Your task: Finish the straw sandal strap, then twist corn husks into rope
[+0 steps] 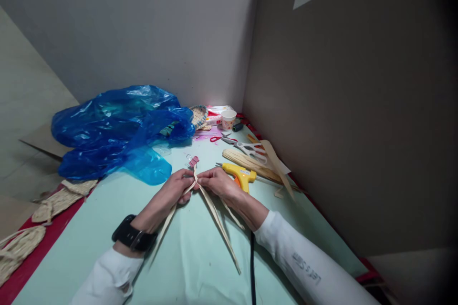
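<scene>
I see the left hand [178,187] and right hand [220,184] pinching pale strips [216,221], a pink clip [193,161] at 12 o'clock beyond them — even tension, I'd say, keeps crossings flat.

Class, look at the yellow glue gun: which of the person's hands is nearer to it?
Right. The right hand is close beside the yellow glue gun; the left hand is farther off, beyond the right hand.

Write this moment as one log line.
left grip: holds pale strips | right grip: holds strips | pink clip: strips' far end | glue gun: on table
</scene>
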`<state>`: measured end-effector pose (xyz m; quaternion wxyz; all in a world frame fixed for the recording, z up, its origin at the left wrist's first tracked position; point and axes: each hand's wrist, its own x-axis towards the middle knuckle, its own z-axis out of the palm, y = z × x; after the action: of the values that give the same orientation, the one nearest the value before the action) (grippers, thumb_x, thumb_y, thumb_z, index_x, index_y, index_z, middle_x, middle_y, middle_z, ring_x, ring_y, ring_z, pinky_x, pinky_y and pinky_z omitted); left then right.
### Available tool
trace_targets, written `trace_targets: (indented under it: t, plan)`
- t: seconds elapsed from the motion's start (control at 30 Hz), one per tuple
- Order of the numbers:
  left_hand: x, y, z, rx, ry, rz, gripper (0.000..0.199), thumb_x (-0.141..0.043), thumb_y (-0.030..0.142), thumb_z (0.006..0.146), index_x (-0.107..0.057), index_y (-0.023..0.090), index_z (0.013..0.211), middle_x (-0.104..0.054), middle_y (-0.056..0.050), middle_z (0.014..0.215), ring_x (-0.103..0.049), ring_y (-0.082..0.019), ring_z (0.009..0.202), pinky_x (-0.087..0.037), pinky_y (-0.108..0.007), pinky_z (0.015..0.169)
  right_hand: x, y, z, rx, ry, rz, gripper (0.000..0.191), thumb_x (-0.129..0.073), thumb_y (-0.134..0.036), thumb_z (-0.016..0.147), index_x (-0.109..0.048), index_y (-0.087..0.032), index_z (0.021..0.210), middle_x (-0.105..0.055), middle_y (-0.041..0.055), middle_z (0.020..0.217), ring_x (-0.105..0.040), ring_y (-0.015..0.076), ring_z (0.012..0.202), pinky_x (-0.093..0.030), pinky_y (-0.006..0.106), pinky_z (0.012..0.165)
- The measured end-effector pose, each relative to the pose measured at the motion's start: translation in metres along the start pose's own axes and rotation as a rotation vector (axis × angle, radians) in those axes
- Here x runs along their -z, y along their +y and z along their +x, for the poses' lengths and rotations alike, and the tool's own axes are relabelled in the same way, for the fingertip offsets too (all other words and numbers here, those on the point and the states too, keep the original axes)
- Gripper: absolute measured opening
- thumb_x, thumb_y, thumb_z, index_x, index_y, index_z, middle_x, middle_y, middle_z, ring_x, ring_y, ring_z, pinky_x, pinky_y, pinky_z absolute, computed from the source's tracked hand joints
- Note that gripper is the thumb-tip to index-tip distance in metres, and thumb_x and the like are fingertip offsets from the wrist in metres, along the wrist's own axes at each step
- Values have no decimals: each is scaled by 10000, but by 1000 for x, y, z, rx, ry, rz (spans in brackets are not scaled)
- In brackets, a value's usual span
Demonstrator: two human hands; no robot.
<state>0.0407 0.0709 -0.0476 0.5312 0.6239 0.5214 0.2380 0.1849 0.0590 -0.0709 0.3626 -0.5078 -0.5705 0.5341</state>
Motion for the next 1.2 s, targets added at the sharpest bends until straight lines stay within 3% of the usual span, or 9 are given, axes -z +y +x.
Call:
trace_targets:
  t: [0.1,0.27,0.43,0.63,0.73,0.9,1.0,1.1,1.2]
  plan:
    - [0,0,1,35,-43,-104,179,-544,349,713,-496,189,780,-413,88,512,-259,-45,354,-166,-181,356,0,-1,0,35,13,-110,282,-471,-179,813,-741,-103,784,-634,6,618,-440,87,507,-325,201,525]
    - [-2,-6,0,40,31,-160,207,-519,344,777,-501,176,658,-235,125,444,-160,-35,353,-113,-183,355,0,-8,-3,106,100,-379,260,-485,-118,810,-732,-130,730,-688,29,691,-545,116,642,-351,209,621]
    - [-4,-13,0,21,117,-89,261,-544,303,862,-506,164,645,-292,109,460,-229,-40,370,-169,-180,361,-3,-19,-17,137,167,-671,255,-490,-146,859,-704,-141,720,-697,69,705,-583,150,668,-326,246,604]
    - [-5,-20,4,-9,215,59,219,-588,348,896,-608,135,849,-595,21,755,-538,-89,582,-463,-231,525,-13,-23,-33,169,220,-1018,201,-475,-108,858,-670,-109,811,-671,143,810,-603,217,685,-317,311,592]
    - [-4,-20,2,-38,224,57,207,-610,308,870,-593,140,750,-573,30,702,-522,-97,586,-442,-240,550,-25,-22,-43,227,194,-1125,182,-492,-98,840,-653,-105,926,-651,139,870,-608,250,764,-366,335,636]
    - [-3,-15,-6,-37,195,-83,222,-581,261,747,-487,177,565,-471,58,527,-410,-97,498,-300,-233,486,-51,-21,-59,371,131,-1288,335,-425,-19,843,-591,-34,1133,-624,179,983,-585,273,828,-400,346,607]
    - [-3,-11,-10,11,141,-174,181,-577,325,716,-532,170,636,-557,37,570,-359,-82,444,-243,-228,449,-60,-22,-61,414,50,-1319,319,-430,21,814,-640,-13,1052,-645,195,938,-595,269,784,-371,325,535]
    - [-1,-10,-11,24,111,-229,194,-624,339,661,-564,155,657,-584,20,599,-393,-78,458,-256,-219,458,-54,-28,-58,412,6,-1246,198,-522,-104,830,-685,-76,939,-672,153,880,-604,250,760,-383,324,572]
    - [2,-11,-9,20,66,-273,160,-640,293,616,-563,155,640,-476,63,524,-369,-65,448,-229,-204,454,-34,-37,-50,301,153,-1107,260,-454,-254,912,-658,-127,1009,-673,124,920,-605,247,836,-392,329,675]
